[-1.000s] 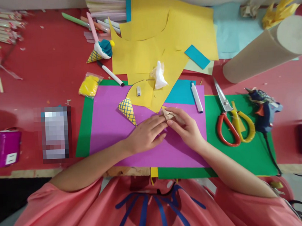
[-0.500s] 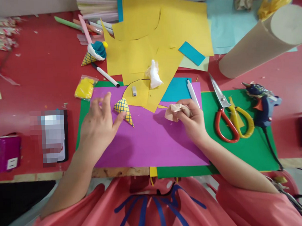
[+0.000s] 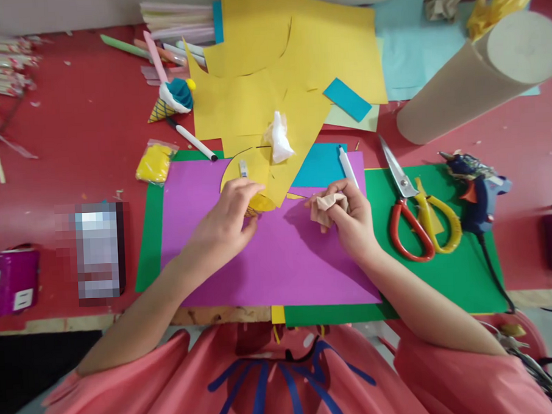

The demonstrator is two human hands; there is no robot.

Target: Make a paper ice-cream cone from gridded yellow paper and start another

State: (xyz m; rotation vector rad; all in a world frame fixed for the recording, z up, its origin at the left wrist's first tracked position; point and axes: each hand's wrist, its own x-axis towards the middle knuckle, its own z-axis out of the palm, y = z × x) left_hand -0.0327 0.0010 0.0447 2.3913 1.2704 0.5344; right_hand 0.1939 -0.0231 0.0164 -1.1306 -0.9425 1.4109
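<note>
My left hand (image 3: 228, 221) is closed around a small yellow paper cone (image 3: 261, 203) with a dark grid pattern; its round opening faces right and the fingers cover most of it. In my right hand (image 3: 347, 213) is a crumpled piece of beige tissue paper (image 3: 322, 206), pinched between thumb and fingers. Both hands are above a purple sheet (image 3: 269, 262). Just beyond them lie cut yellow paper (image 3: 299, 111), a small white eraser-like piece (image 3: 243, 168) and a white bag twisted at the top (image 3: 281, 142).
Scissors (image 3: 406, 195) and a glue gun (image 3: 479, 195) lie on green sheets at right. A thick cardboard tube (image 3: 454, 92) leans behind them. At left are a finished paper ice cream cone (image 3: 175, 96), a marker (image 3: 195, 142), a yellow clay packet (image 3: 155, 163) and a phone (image 3: 99, 251).
My left hand has moved right and taken hold of the cone, which is lifted and turned with its opening to the right. The tissue paper stays in my right hand, slightly shifted.
</note>
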